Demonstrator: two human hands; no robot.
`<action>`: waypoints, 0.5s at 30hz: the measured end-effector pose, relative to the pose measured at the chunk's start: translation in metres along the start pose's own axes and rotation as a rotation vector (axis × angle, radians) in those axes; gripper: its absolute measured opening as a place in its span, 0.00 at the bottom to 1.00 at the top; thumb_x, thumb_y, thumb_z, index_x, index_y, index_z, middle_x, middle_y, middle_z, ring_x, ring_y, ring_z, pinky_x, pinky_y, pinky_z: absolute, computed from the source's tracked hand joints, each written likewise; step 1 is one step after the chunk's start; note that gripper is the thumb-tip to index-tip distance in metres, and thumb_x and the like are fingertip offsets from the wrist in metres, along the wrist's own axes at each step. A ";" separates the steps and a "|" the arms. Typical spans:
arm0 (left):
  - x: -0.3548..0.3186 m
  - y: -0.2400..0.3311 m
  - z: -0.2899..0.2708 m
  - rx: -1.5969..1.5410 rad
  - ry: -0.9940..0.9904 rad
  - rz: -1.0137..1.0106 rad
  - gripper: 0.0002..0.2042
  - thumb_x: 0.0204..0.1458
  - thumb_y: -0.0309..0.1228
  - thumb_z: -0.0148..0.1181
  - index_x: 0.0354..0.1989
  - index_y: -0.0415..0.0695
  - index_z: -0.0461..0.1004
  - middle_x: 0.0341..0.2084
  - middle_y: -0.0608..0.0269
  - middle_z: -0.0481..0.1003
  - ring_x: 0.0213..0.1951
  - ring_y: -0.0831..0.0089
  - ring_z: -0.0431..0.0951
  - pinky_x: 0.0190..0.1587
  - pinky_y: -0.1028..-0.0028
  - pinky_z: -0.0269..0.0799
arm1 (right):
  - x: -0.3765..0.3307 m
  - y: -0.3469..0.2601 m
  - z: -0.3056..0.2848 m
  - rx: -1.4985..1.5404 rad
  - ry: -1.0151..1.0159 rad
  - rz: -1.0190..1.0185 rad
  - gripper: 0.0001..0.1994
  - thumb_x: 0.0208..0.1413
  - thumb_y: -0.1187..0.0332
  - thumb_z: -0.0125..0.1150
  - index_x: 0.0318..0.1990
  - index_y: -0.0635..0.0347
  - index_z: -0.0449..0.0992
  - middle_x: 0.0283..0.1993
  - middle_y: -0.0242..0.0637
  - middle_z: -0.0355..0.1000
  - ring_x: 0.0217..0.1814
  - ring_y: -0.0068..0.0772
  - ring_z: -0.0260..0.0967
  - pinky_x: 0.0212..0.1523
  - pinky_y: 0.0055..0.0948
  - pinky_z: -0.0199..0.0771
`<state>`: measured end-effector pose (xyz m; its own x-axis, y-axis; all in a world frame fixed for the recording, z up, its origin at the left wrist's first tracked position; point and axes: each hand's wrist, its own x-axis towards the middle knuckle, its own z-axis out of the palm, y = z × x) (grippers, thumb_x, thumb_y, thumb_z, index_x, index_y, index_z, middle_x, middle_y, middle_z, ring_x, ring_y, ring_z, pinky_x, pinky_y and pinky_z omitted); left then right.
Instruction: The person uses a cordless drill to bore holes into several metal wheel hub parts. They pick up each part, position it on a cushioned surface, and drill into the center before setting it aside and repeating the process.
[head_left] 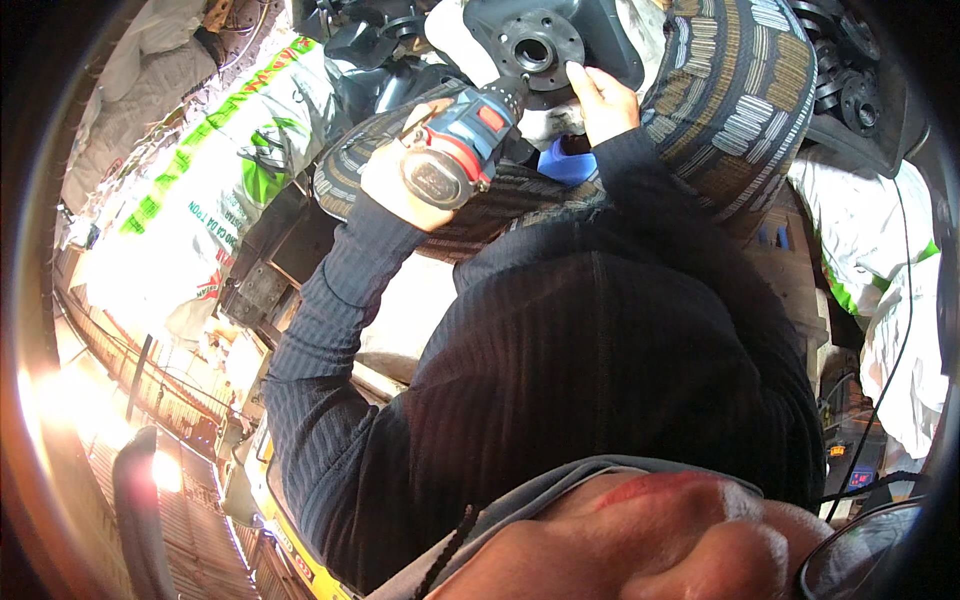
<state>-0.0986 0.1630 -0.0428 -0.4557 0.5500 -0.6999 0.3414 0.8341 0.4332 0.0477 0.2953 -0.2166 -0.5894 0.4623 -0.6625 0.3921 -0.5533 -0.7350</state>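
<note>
My left hand [394, 185] is wrapped round a blue and grey cordless drill [450, 150] with red accents. The drill's chuck points up and right, and its tip is at the lower edge of a round black flange [568, 48]. This flange has a central bore and a ring of small holes, and it sits on a larger black molded part [615, 45]. My right hand [606, 103] pinches the flange's right edge between thumb and finger. The drill's tip is too small to make out clearly.
Patterned fabric [735, 100] lies over my lap on both sides, with a blue object [567, 162] between. More black molded parts [858, 100] are heaped at the far right and far left. White and green sacks [215, 190] stand to the left; another white sack [860, 215] is at right.
</note>
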 end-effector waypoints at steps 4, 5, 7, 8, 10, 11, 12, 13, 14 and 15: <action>-0.004 -0.003 0.001 0.505 0.221 0.269 0.11 0.30 0.30 0.62 0.26 0.43 0.76 0.27 0.56 0.74 0.34 0.59 0.76 0.41 0.61 0.70 | 0.004 0.002 -0.004 -0.016 -0.044 0.047 0.18 0.54 0.57 0.55 0.37 0.68 0.74 0.27 0.37 0.73 0.28 0.22 0.65 0.33 0.24 0.66; -0.007 0.001 0.003 0.500 0.291 0.355 0.10 0.26 0.30 0.64 0.22 0.44 0.76 0.23 0.55 0.74 0.31 0.58 0.76 0.38 0.61 0.72 | 0.005 0.003 -0.003 -0.032 -0.039 0.045 0.18 0.54 0.57 0.55 0.37 0.68 0.74 0.27 0.37 0.73 0.28 0.22 0.65 0.33 0.24 0.66; -0.011 0.009 0.007 0.458 0.257 0.296 0.13 0.30 0.33 0.65 0.27 0.43 0.75 0.26 0.54 0.74 0.33 0.58 0.76 0.39 0.63 0.72 | 0.008 0.006 -0.003 -0.071 -0.021 0.030 0.19 0.53 0.56 0.55 0.37 0.68 0.74 0.27 0.37 0.73 0.28 0.22 0.66 0.33 0.25 0.66; -0.012 0.013 0.010 0.436 0.243 0.269 0.15 0.32 0.35 0.65 0.30 0.43 0.74 0.28 0.54 0.74 0.34 0.58 0.76 0.39 0.65 0.72 | 0.010 0.007 0.001 -0.002 0.023 -0.023 0.17 0.51 0.57 0.60 0.38 0.65 0.75 0.17 0.21 0.59 0.16 0.11 0.50 0.17 0.17 0.51; -0.015 0.019 0.015 0.387 0.207 0.216 0.19 0.36 0.39 0.67 0.35 0.42 0.73 0.31 0.54 0.74 0.36 0.58 0.76 0.41 0.67 0.72 | 0.012 0.010 0.001 -0.007 0.018 -0.005 0.20 0.50 0.54 0.59 0.37 0.66 0.75 0.23 0.30 0.68 0.24 0.19 0.60 0.27 0.22 0.61; -0.016 0.020 0.018 0.359 0.188 0.187 0.21 0.38 0.40 0.67 0.38 0.42 0.72 0.33 0.53 0.74 0.37 0.59 0.75 0.41 0.68 0.72 | 0.012 0.012 -0.003 -0.013 -0.024 0.047 0.21 0.49 0.53 0.60 0.36 0.66 0.76 0.26 0.32 0.71 0.27 0.20 0.63 0.30 0.23 0.64; -0.018 0.020 0.020 0.461 0.230 0.209 0.20 0.38 0.39 0.68 0.37 0.41 0.72 0.33 0.53 0.74 0.38 0.61 0.75 0.41 0.68 0.71 | 0.013 0.013 -0.006 -0.022 -0.045 0.116 0.21 0.48 0.53 0.61 0.36 0.67 0.76 0.28 0.34 0.73 0.29 0.22 0.66 0.33 0.24 0.66; -0.022 0.018 0.022 0.399 0.290 0.260 0.17 0.40 0.35 0.66 0.38 0.41 0.72 0.32 0.56 0.74 0.29 0.67 0.73 0.32 0.72 0.68 | 0.013 0.015 -0.011 -0.139 -0.137 0.158 0.18 0.49 0.56 0.61 0.38 0.65 0.76 0.26 0.31 0.72 0.27 0.20 0.66 0.30 0.22 0.66; -0.027 0.015 0.024 0.339 0.317 0.244 0.14 0.42 0.31 0.64 0.39 0.41 0.72 0.30 0.59 0.75 0.21 0.73 0.70 0.23 0.76 0.65 | 0.012 0.017 -0.014 0.074 -0.140 0.091 0.17 0.50 0.58 0.61 0.39 0.64 0.76 0.25 0.29 0.71 0.26 0.20 0.65 0.28 0.22 0.66; -0.035 0.011 0.029 0.155 0.323 0.187 0.14 0.43 0.28 0.62 0.40 0.40 0.71 0.29 0.60 0.74 0.18 0.76 0.68 0.19 0.78 0.63 | 0.011 0.019 -0.018 0.238 -0.144 0.110 0.16 0.50 0.58 0.60 0.39 0.63 0.76 0.24 0.27 0.68 0.23 0.19 0.61 0.25 0.21 0.62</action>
<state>-0.0553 0.1520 -0.0300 -0.6003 0.6972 -0.3918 0.5519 0.7157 0.4280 0.0609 0.3026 -0.2403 -0.6530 0.2968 -0.6968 0.2930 -0.7493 -0.5939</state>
